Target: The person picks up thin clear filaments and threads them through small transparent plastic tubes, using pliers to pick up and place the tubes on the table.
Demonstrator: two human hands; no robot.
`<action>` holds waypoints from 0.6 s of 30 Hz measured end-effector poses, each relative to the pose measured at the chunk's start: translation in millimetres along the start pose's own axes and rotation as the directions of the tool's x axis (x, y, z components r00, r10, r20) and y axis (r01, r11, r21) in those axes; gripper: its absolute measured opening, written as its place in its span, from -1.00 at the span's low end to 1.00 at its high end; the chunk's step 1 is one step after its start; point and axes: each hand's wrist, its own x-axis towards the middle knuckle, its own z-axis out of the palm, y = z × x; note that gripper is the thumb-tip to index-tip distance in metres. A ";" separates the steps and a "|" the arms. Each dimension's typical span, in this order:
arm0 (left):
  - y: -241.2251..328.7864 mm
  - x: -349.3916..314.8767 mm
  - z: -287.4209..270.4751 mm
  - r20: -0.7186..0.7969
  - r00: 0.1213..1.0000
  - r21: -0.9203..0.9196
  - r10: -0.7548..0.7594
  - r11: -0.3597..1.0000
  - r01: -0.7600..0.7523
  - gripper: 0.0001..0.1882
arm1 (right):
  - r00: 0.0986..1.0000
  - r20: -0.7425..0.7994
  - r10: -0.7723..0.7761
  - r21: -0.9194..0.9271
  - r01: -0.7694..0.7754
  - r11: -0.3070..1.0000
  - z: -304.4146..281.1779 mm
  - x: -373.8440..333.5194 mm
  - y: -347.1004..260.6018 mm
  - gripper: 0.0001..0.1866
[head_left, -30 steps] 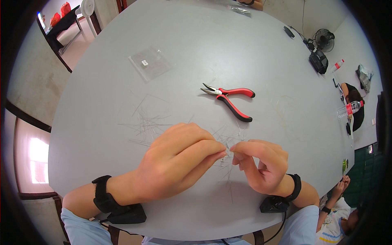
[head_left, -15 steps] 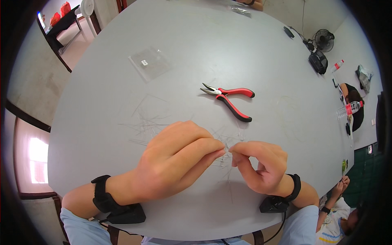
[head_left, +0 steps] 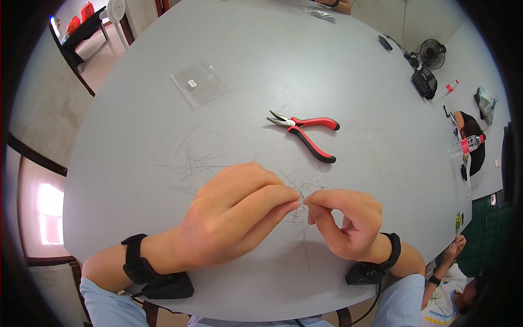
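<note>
My left hand (head_left: 234,210) and my right hand (head_left: 354,220) meet fingertip to fingertip low over the table, a small gap between them. Each one pinches thumb against forefinger; whatever lies in the pinches is too thin to make out. Under and around the fingertips is a loose heap of thin, wire-like pieces (head_left: 299,219). More of these fine wires (head_left: 190,166) are strewn beyond my left hand. Red-and-black-handled needle-nose pliers (head_left: 295,123) lie past the hands with jaws slightly apart, touched by neither hand.
A clear zip bag (head_left: 199,90) with a small white label lies on the grey table (head_left: 125,131) at the far left. Another packet (head_left: 320,14) rests by a person's arm (head_left: 342,6) at the far edge. Black boxes (head_left: 163,286) are strapped at my wrists. Another person (head_left: 444,294) sits at the right.
My right fingertips have shifted very slightly left, toward the left ones. Both hands keep their pinch, and the pliers and bag lie as before.
</note>
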 end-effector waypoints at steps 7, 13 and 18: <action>0.2 0.5 1.1 -0.001 1.000 -0.015 0.004 1.000 -0.004 -0.79 | 0.999 0.014 0.033 0.000 -0.033 0.999 -1.7 1.0 -4.7 -0.78; 1.2 1.0 -0.4 -0.012 1.000 -0.011 0.006 1.000 -0.006 -0.79 | 1.000 -0.019 0.015 0.032 -0.014 0.999 2.4 -1.8 -0.5 -0.78; 0.4 0.6 1.1 -0.027 1.000 -0.014 0.016 1.000 -0.016 -0.79 | 1.000 -0.025 0.007 0.030 -0.006 1.000 2.6 -2.7 0.8 -0.78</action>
